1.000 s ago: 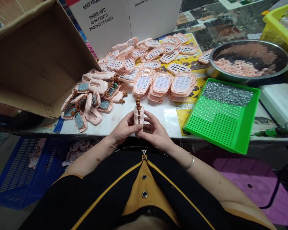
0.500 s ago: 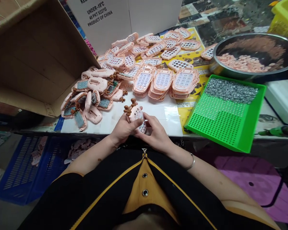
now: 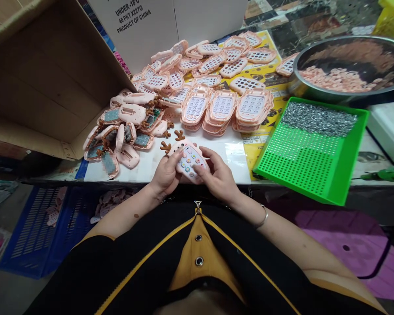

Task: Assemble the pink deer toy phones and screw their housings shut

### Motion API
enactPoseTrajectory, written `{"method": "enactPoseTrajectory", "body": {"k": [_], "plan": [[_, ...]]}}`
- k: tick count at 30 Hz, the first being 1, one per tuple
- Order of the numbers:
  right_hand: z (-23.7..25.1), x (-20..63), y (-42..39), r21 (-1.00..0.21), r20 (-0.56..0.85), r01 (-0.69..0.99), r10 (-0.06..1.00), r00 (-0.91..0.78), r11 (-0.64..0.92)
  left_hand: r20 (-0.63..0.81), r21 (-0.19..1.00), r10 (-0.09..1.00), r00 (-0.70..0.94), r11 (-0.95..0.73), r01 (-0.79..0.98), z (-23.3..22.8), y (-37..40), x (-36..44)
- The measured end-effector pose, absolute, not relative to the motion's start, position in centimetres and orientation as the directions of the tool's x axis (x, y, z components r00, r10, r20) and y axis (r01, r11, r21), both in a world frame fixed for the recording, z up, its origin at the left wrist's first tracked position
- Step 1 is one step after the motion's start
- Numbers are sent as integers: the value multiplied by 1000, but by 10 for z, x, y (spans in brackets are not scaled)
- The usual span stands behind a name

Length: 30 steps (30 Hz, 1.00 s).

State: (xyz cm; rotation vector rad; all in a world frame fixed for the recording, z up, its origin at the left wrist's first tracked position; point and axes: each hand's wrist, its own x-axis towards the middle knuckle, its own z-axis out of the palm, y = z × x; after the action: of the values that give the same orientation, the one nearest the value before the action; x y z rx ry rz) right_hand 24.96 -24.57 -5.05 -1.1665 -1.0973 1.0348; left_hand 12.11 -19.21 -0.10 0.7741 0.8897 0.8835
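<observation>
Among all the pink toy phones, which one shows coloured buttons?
The toy phone held between the left hand and right hand; the others show empty holes or backs.

Bright even indoor light, soft shadows, wide-angle bending at edges, small pixelated patches, mostly sharp focus

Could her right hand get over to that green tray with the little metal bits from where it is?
Probably yes. The right hand is busy holding the pink toy phone with the left hand, but the green tray sits just to its right with only bare tabletop between them.
</observation>
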Motion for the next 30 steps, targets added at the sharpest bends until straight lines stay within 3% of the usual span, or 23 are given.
{"method": "enactPoseTrajectory", "body": {"k": [3,9,14,25,28,30], "plan": [[-47,249,-241,-921,-132,-378,989,65,-98,-308,861,883,356,417,-290,-3,-193,122],[-45,247,-236,-759,-225,-623,974,-22,-189,-295,870,876,380,411,-272,-5,-191,121],[-46,246,-237,-703,-257,-671,964,-67,-234,-296,839,820,490,469,-276,-5,-186,116],[-48,238,-235,-700,-243,-685,969,-38,-202,-316,865,875,366,424,-268,-6,-186,120],[-52,238,-237,-745,-244,-624,967,-75,-236,-361,843,869,339,459,-279,-5,-186,117],[-55,239,-239,-861,-170,-482,985,-24,-160,-369,833,880,299,456,-312,-3,-185,115]]}}
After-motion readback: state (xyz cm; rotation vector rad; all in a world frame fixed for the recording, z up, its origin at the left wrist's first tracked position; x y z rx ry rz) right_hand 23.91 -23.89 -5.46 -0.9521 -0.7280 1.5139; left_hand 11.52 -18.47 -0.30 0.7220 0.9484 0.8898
